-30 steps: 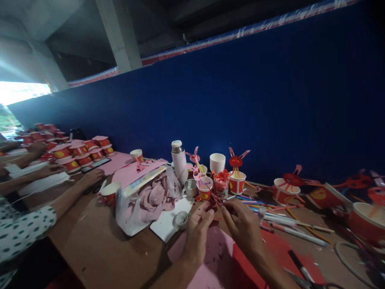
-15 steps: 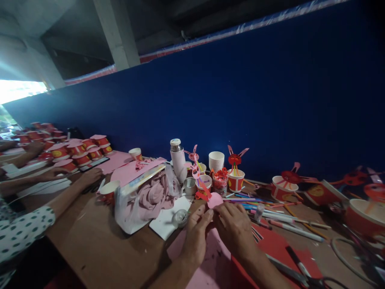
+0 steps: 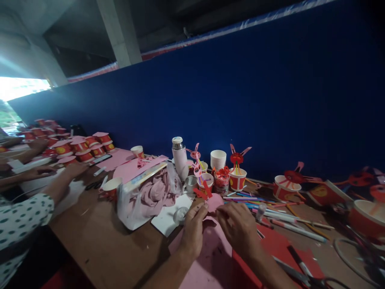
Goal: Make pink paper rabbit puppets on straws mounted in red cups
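The left hand [image 3: 192,233] and right hand [image 3: 239,224] are both pinching a pink paper shape [image 3: 214,202] (newly turned up between them), holding it over the surface [image 3: 99,249].

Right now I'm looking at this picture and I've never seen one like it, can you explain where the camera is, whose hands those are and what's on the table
There is no machine here: the one view comes from a camera worn on a person's head, looking forward and down, so the two bare forearms rising from the bottom edge are that person's own. The left hand and right hand together pinch a small pink paper cut-out above a pink sheet on the brown table. Behind it stand a white flask, a stack of white cups and red paper cups with eared paper figures. Pens and pencils lie to the right, scissors near the bottom edge. The dotted sleeve at the left belongs to another person.
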### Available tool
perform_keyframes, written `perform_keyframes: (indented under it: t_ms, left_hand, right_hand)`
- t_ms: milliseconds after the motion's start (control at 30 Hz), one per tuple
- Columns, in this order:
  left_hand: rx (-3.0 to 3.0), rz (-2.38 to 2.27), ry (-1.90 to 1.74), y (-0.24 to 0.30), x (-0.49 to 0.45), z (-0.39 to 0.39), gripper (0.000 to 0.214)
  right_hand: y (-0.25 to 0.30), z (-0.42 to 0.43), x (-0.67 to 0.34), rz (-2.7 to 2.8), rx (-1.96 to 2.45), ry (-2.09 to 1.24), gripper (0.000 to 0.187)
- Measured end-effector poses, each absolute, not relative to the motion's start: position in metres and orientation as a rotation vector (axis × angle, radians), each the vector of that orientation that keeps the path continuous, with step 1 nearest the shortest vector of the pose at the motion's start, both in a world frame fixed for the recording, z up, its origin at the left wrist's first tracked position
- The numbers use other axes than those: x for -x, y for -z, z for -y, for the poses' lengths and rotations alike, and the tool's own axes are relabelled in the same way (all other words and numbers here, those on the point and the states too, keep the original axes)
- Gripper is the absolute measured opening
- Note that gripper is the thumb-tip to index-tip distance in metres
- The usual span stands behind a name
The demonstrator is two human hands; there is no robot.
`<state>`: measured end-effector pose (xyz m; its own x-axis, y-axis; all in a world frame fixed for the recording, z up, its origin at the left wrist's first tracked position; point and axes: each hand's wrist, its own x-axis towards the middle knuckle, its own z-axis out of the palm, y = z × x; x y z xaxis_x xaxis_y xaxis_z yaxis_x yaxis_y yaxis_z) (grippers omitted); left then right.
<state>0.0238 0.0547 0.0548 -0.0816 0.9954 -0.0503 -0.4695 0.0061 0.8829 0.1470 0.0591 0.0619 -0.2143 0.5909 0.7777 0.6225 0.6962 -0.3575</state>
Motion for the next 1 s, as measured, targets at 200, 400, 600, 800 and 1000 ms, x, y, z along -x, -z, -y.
perform_keyframes:
  t_ms: [200, 400, 600, 800, 1000]
  left_hand:
    - [-0.843, -0.975, -1.385, -0.062, -0.017, -0.055, 0.022]
    - [-0.974, -1.021, -1.320, -0.065, -0.016, -0.052, 0.025]
    - [-1.098, -1.048, -1.288, -0.071, -0.015, -0.047, 0.028]
    - [-1.141, -1.068, -1.270, -0.074, -0.015, -0.043, 0.028]
    - [-1.103, -1.011, -1.261, -0.071, -0.013, -0.044, 0.023]
  right_hand:
    - [-0.077, -0.069, -0.159, 1.512, 1.121, -0.668, 0.022]
    - [-0.083, -0.072, -0.153, 1.342, 1.055, -1.141, 0.027]
    - [-0.080, -0.070, -0.148, 1.322, 1.029, -1.251, 0.025]
    - [-0.077, -0.068, -0.146, 1.316, 0.996, -1.297, 0.026]
    - [-0.080, -0.064, -0.146, 1.284, 0.993, -1.300, 0.026]
